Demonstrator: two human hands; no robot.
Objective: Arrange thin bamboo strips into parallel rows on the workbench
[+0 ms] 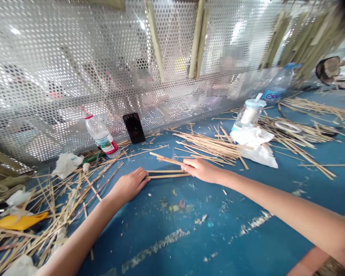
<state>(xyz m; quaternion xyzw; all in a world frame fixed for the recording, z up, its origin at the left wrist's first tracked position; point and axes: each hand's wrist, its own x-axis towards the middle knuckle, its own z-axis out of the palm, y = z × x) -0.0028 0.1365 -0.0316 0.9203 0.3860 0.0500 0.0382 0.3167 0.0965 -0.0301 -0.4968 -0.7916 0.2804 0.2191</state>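
Observation:
My right hand [199,169] is closed round a few thin bamboo strips [168,158] whose free ends stick out to the left. Below these, two longer bamboo strips [169,176] run roughly parallel between my hands, close to the blue tabletop. At their left ends my left hand [135,182] has its fingers curled onto them; the fingertips are partly hidden. The right ends of the two strips pass by or under my right hand, and I cannot tell whether it grips them too.
Loose bamboo strips [208,145] lie behind my right hand, with more scattered at left. A phone [134,128] and a red-capped bottle [103,138] stand by the perforated metal screen [103,57]. Crumpled tissue [255,143], a lidded cup [248,115] and a large bottle [278,86] are right.

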